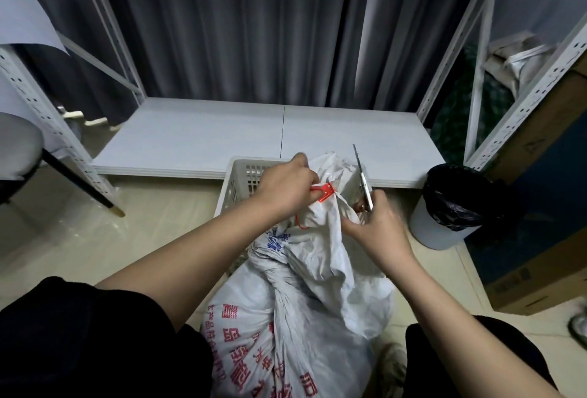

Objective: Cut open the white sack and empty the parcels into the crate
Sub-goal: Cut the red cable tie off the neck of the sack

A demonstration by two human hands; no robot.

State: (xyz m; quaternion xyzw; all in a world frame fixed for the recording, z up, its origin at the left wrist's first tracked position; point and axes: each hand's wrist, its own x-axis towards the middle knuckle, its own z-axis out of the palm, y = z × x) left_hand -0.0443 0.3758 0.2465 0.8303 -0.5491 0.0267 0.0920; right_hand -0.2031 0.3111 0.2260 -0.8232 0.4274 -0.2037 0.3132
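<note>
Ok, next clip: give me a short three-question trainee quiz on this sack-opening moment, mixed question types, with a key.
1. True or false: the white sack has already been emptied into the crate.
2. Which hand holds the scissors? A) left hand B) right hand C) neither
3. Fill in: the left hand grips the sack's gathered neck right by a ____-coloured seal tag.

Key:
1. False; the sack is full and its neck bunched, with the tag on it.
2. B; the blades point up and away from the person.
3. Red.
</note>
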